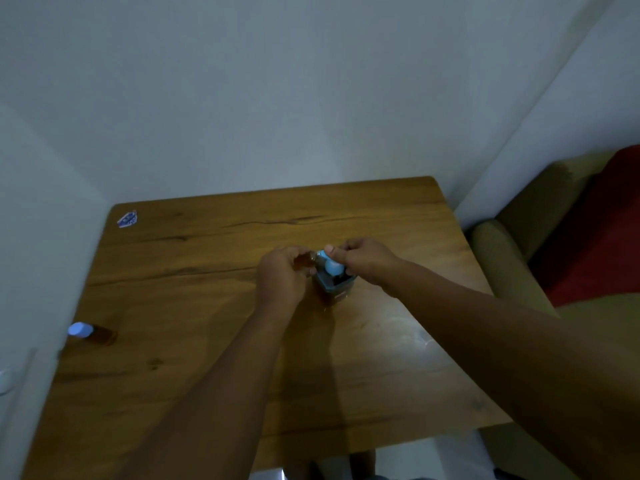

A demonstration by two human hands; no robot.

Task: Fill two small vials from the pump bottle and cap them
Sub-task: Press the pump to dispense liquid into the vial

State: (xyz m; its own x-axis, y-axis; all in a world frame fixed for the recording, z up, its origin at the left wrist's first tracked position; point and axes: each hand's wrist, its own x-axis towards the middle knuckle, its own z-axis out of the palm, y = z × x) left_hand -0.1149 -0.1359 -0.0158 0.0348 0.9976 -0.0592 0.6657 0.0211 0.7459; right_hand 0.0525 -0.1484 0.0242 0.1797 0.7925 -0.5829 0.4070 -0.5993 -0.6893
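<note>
Wooden table [207, 271]: left hand [280, 275] grips a vial [304, 262] beside the pump bottle [334, 284], right hand [363, 259] pinching its pump.

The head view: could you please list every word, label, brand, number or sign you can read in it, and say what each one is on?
No text here can be read.
Blue and white sticker at the wooden table's far left corner: it carries markings, too blurred to read.
Pump bottle between the hands: no legible label.
Capped vial lying at the table's left edge: no print visible.
</note>
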